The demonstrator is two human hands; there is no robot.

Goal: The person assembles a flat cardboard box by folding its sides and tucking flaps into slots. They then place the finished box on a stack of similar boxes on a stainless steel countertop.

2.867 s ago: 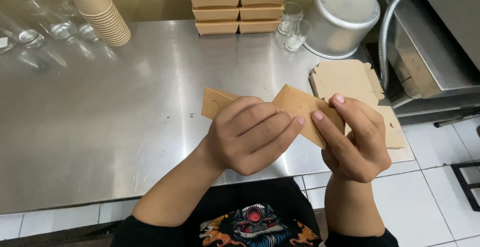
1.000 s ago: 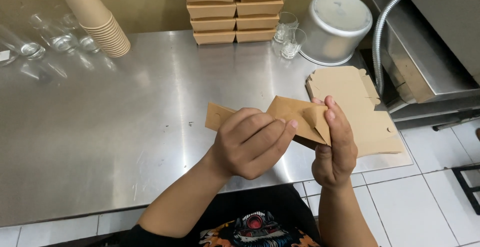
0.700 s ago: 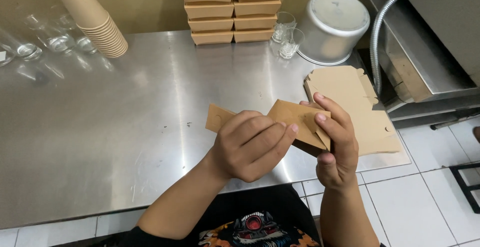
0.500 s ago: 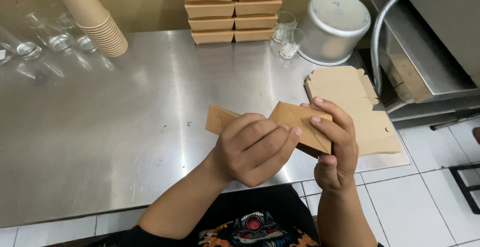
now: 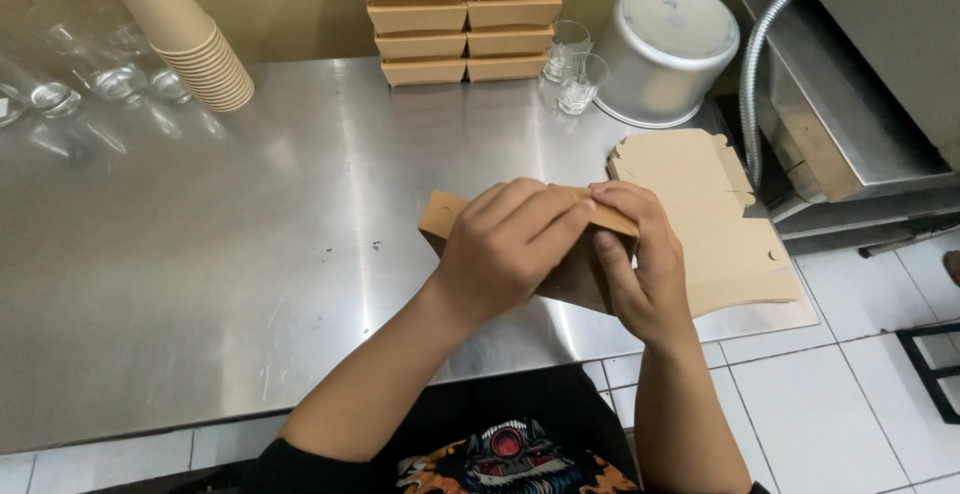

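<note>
Both my hands grip one brown cardboard box blank [image 5: 445, 219] just above the steel table [image 5: 200, 254], near its front edge. My left hand [image 5: 505, 244] covers the blank's middle, fingers curled over its top fold. My right hand [image 5: 635, 264] clasps the right end, fingertips meeting the left hand's at the fold. One flap of the blank sticks out to the left of my left hand; the rest is hidden by my fingers.
A pile of flat cardboard blanks [image 5: 700, 204] lies at the table's right end. Stacked folded boxes [image 5: 465, 14] stand at the back, with two glasses [image 5: 575, 64] and an upturned metal pot [image 5: 665, 49] beside them. Paper cups [image 5: 185, 39] and glassware [image 5: 90, 79] sit back left.
My right hand has shifted from pinching the blank's right corner to wrapping over its right end. The raised panel has folded down under my fingers.
</note>
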